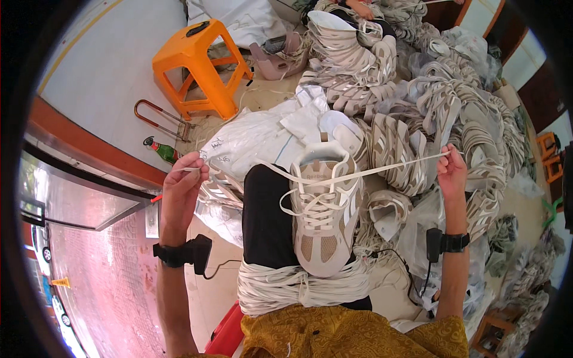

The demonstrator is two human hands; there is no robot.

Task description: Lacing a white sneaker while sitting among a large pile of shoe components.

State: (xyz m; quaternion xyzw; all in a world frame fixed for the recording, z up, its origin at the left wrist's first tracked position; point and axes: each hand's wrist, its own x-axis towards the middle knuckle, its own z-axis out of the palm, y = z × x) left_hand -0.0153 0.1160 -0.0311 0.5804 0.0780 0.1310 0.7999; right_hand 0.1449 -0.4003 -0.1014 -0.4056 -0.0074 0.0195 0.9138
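A beige and white sneaker (pixel 323 222) rests on my lap, toe toward me, its lace threaded through the eyelets. My left hand (pixel 186 176), raised at the left, pinches one end of the shoelace (pixel 382 169). Out to the right, my right hand (pixel 452 173) pinches the other lace end and holds it stretched above the shoe. A loose loop of lace hangs over the shoe's left side. Across my thighs lies a thick bundle of white laces (pixel 301 285). Both hands are well apart from the shoe itself.
Piles of beige shoe uppers (pixel 400 149) cover the floor ahead and to the right. An orange stool (pixel 200 65) stands at the far left, near a green bottle (pixel 161 149). White sacks (pixel 262 134) lie beyond my knees. Another person's hand (pixel 360 8) shows at the top.
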